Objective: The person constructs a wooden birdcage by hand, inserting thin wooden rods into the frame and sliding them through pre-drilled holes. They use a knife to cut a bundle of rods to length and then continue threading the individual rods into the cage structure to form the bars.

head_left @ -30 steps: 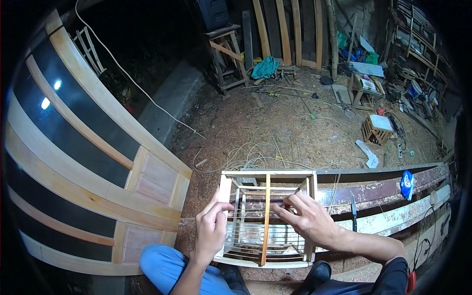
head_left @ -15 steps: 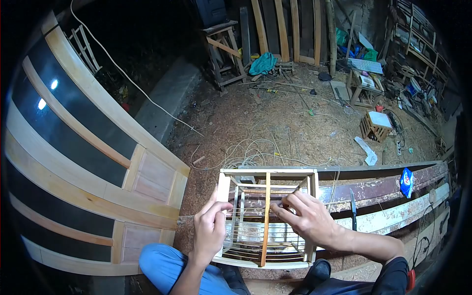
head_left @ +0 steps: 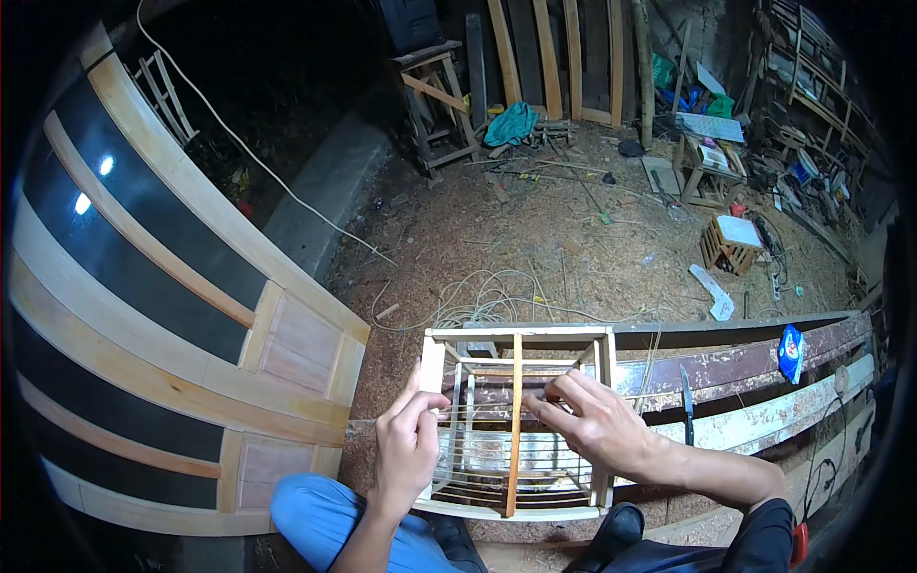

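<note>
A small box-shaped wooden cage (head_left: pixel 564 333) stands in front of me, with an orange-brown middle bar (head_left: pixel 517 449) and several thin rods running across its lower half. At its left side, my left hand (head_left: pixel 409 444) is closed, thumb and forefinger pinched at the left end of a thin rod. My right hand (head_left: pixel 594 422) reaches over the right side, its fingers pinched on the same rod just right of the middle bar. The fingertips partly hide the rod's ends.
Planks (head_left: pixel 726 430) lie under and right of the cage, bearing a knife (head_left: pixel 687 406) and a blue packet (head_left: pixel 791 353). Paneled wooden doors (head_left: pixel 287 334) lean at left. Coiled pale strips (head_left: pixel 487 298) and a slatted crate (head_left: pixel 730 250) rest on the shavings-strewn floor.
The cage has shifted very slightly to the left. Both hands keep nearly the same places and grips.
</note>
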`<action>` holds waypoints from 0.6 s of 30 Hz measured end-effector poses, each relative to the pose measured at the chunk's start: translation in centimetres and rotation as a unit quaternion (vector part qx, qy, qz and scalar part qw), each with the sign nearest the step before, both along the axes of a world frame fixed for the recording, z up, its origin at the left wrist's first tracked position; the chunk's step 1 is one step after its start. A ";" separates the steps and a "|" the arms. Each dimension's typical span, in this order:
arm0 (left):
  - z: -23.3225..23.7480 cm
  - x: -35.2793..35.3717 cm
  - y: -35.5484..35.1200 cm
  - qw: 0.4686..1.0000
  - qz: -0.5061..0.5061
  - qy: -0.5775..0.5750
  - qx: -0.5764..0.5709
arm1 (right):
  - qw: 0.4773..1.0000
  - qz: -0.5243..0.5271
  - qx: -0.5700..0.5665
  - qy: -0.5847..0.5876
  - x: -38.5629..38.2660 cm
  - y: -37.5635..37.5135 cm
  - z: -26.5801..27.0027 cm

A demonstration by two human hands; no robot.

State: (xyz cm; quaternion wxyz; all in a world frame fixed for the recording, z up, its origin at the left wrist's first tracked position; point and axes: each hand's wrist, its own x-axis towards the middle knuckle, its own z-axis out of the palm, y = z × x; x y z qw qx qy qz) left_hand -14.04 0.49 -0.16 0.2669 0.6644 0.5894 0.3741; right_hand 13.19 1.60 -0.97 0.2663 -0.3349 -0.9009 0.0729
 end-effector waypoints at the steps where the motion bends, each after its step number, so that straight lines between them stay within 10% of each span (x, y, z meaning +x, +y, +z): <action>1: -0.2 -0.1 0.0 1.000 0.001 0.005 0.009 | 1.000 0.000 0.000 0.000 0.0 0.0 0.0; 18: -0.9 -0.7 0.1 0.997 -0.014 0.010 0.076 | 0.997 -0.013 0.040 -0.061 -0.2 -0.4 0.3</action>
